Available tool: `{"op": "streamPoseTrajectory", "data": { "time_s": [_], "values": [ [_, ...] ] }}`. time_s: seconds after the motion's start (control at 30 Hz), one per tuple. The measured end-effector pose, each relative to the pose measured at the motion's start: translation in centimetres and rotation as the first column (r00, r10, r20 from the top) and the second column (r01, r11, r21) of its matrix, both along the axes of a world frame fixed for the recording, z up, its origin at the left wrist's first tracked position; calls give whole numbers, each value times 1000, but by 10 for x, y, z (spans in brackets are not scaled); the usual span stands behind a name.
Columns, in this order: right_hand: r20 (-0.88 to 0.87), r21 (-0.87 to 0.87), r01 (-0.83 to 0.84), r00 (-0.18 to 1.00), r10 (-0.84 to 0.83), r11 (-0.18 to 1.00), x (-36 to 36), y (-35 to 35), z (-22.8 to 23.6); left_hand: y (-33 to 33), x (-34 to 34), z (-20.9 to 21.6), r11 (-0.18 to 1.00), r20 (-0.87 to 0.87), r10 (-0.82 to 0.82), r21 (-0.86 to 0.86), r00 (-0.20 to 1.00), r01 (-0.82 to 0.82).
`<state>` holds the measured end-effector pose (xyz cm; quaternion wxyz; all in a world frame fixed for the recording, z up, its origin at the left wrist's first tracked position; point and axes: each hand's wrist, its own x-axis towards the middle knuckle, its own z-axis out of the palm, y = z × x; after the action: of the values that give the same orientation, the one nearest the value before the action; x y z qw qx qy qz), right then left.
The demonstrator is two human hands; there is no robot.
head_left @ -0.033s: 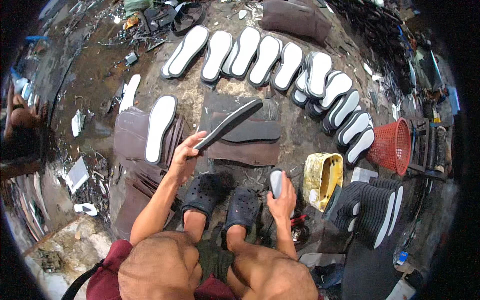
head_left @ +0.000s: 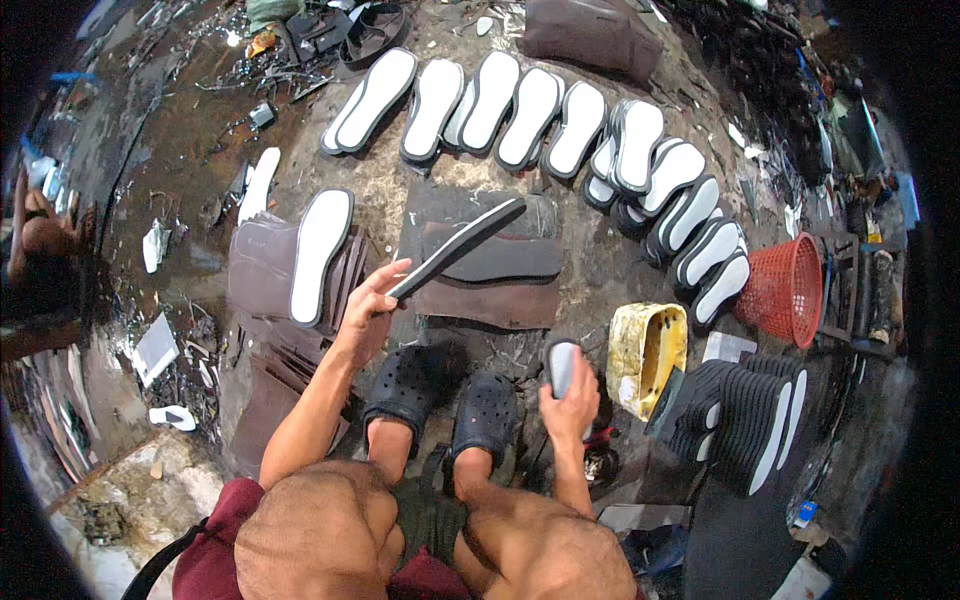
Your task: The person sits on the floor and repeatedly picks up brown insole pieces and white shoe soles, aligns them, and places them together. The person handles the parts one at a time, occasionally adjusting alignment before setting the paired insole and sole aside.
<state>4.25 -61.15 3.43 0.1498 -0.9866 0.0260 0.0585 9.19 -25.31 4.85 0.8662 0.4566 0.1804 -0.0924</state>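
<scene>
Between the thumb and fingers of my left hand (head_left: pixel 368 312), a dark shoe sole (head_left: pixel 465 243) with a pale upper face is gripped at one end. It tilts up to the right, edge toward me. My right hand (head_left: pixel 570 402) is closed round another sole (head_left: pixel 562 368), pale-faced with a dark rim; its lower part is hidden by the hand. Beneath the left-hand sole, a flat black sole-shaped piece (head_left: pixel 505 263) lies on a brown sheet (head_left: pixel 490 308). Left of it, a white-topped sole (head_left: pixel 322 250) rests on stacked brown sheets (head_left: pixel 262 265).
White-topped soles (head_left: pixel 490 105) form an arc at the back, curving down the right toward a red basket (head_left: pixel 780 290). A yellow container (head_left: pixel 640 365) stands right of my right hand, near stacked black soles (head_left: pixel 745 425). My dark clogs (head_left: pixel 483 415) are between my hands.
My right hand has shifted slightly right with its sole, which has turned so more of the pale face shows. My left hand has hardly moved.
</scene>
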Motion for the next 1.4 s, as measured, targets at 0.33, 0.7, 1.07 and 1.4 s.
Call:
{"op": "streamPoseTrajectory", "data": {
  "time_s": [0.33,0.7,1.07,1.4],
  "values": [
    [-119,912,126,992,-43,390,76,-4,81,-41,18,3,883,29,-467,65,884,465],
    [211,964,-57,758,-617,259,140,-7,97,-2,82,-34,291,85,-616,948,783,126],
    [-249,960,276,918,-308,45,143,28,44,-2,71,-32,878,-127,-164,433,978,203],
    [-388,912,407,897,-214,49,111,62,-34,-31,9,-51,703,-195,184,711,963,10]
  ]
}}
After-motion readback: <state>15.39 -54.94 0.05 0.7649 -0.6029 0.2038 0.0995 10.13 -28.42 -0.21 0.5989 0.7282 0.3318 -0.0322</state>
